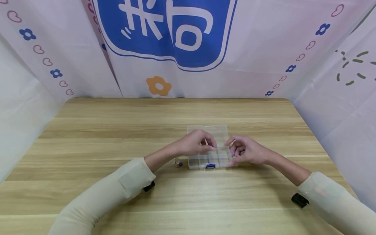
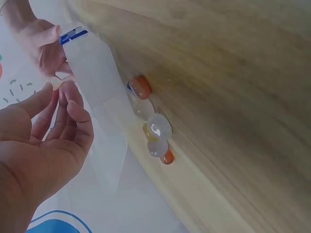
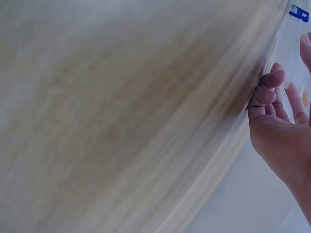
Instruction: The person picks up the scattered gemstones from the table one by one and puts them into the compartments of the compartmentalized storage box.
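Note:
A clear plastic compartment box [image 1: 194,162] with a blue latch [image 1: 210,166] lies on the table, its lid [image 1: 207,130] swung back. Over its compartments, my left hand [image 1: 196,142] pinches a small pale pill-like piece [image 2: 57,83] between thumb and forefinger. My right hand [image 1: 249,150] grips the box's right end, thumb by the front corner and forefinger by the back one; its other fingers [image 3: 265,94] are curled. Left of the box sit several small glossy pill-like pieces [image 2: 158,127], in orange, whitish, yellow and blue. The compartments' contents are too small to tell.
The wood-grain table [image 1: 188,202] stretches on all sides of the box. A white printed cloth [image 1: 249,75] hangs behind the table, with more white sheeting to the left and right. Dark devices [image 1: 299,200] sit under both sleeve cuffs.

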`<action>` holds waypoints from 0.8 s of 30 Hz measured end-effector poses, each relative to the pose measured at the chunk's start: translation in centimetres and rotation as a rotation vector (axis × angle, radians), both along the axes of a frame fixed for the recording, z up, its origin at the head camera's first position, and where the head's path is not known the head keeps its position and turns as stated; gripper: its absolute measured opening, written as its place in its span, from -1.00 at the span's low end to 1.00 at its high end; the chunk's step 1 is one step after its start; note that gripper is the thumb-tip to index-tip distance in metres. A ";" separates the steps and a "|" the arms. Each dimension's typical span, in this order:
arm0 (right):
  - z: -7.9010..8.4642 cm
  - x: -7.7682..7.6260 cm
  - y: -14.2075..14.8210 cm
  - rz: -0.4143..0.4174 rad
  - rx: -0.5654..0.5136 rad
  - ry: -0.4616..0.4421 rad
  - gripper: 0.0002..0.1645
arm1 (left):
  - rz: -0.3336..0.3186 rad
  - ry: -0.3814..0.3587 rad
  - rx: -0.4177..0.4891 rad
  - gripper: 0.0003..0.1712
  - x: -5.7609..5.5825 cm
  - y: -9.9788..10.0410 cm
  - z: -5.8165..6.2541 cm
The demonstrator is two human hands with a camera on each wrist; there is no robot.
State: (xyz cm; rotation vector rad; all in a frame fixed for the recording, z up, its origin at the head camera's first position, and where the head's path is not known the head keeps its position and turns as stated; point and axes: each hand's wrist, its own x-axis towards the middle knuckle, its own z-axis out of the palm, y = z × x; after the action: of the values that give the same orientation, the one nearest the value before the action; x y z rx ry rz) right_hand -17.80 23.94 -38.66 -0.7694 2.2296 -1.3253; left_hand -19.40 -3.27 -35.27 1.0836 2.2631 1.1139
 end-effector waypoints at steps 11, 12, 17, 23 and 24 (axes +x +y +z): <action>-0.1 0.0 0.1 0.004 0.000 0.012 -0.34 | 0.013 -0.028 -0.005 -0.87 -0.1 0.8 0.2; -0.1 0.0 0.1 0.003 0.002 0.013 -0.34 | 0.015 -0.030 -0.009 -0.87 -0.1 0.9 0.2; -0.1 0.0 0.0 0.007 -0.001 0.013 -0.34 | 0.029 -0.033 -0.023 -0.87 -0.3 1.3 -0.1; -0.1 -0.1 0.1 0.012 -0.010 0.014 -0.35 | 0.045 -0.034 -0.025 -0.87 -0.4 1.6 -0.3; -0.1 -0.1 0.0 0.013 -0.011 0.014 -0.35 | 0.047 -0.035 -0.026 -0.87 -0.4 1.6 -0.3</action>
State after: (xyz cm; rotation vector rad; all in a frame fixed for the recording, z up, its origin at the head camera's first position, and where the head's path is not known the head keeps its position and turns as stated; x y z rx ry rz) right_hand -17.92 23.99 -38.79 -0.7980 2.2261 -1.3315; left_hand -19.83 -1.65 -35.57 0.9980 2.2803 1.1100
